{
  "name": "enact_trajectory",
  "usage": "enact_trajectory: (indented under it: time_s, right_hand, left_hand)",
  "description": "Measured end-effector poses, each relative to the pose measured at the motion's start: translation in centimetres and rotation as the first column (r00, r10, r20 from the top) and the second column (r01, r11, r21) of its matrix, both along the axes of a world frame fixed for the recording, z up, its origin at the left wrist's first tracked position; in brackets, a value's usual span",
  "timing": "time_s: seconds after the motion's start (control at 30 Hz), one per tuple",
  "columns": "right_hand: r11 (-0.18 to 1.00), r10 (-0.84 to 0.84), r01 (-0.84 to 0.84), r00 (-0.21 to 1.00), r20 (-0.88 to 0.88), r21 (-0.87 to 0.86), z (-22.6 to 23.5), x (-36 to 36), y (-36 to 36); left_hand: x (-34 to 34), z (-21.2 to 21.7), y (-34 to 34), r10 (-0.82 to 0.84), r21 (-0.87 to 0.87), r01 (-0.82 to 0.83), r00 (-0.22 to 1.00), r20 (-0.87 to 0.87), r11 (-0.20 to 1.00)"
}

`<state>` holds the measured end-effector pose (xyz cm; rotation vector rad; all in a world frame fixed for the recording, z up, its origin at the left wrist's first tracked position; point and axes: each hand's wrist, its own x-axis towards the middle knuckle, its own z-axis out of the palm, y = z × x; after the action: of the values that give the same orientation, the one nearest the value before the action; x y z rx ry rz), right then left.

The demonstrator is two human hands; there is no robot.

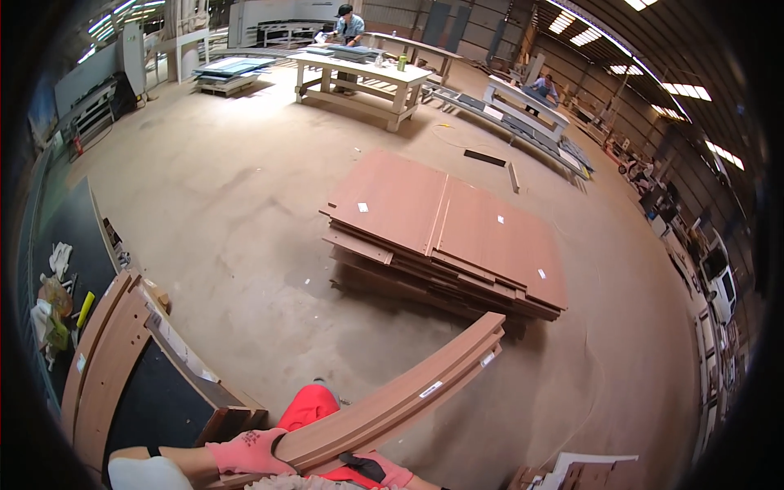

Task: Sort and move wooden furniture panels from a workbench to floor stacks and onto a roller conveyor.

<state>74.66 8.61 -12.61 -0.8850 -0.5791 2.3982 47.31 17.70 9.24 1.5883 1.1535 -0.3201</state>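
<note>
Long brown wooden boards [400, 388], lying face to face, slant across in front of me from my body toward the far right. White labels show on their lower side. My left hand [245, 453], in a pink glove, is closed round the boards near their close end. My right hand [382, 471], gloved in pink as well, grips them from the lower right side; its fingers are partly hidden, and a dark patch shows beside them. The boards' far end stands out toward a large stack of brown panels [482, 229], apart from my hands.
At left stands a dark-topped workbench [77, 212] with curved brown boards [110, 380], a yellow-handled tool [86, 309] and plastic bags. More brown pieces [600, 474] lie at lower right. A person [349, 28] works at a far table [367, 69]; another person [542, 86] sits farther right.
</note>
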Motion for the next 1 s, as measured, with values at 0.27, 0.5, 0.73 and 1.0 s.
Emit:
enact_trajectory:
  time_s: [0.27, 0.5, 0.73, 1.0]
  right_hand:
    - [0.932, -0.266, 0.201, 0.945, -0.192, -0.3, -9.7, 6.1, 10.6]
    - [0.931, -0.259, 0.249, 0.966, 0.004, 0.266, -3.8, 8.9, 29.3]
    - [0.933, -0.272, 0.294, 0.954, -0.128, 0.208, 2.2, 12.0, 40.7]
    - [0.953, -0.185, 0.227, 0.96, -0.209, 0.199, 1.4, 17.8, 47.6]
  left_hand:
    - [7.4, -3.5, 15.5, 0.019, 0.011, -0.02, 0.997, 0.073, 1.0]
    - [14.3, -0.2, 33.6, 0.019, -0.019, -0.02, 0.998, -0.057, 1.0]
    - [18.0, 0.8, 43.1, 0.06, -0.087, -0.057, 0.997, 0.041, 0.995]
    - [23.6, 2.2, 46.8, 0.189, -0.089, -0.193, 0.981, -0.051, 0.977]
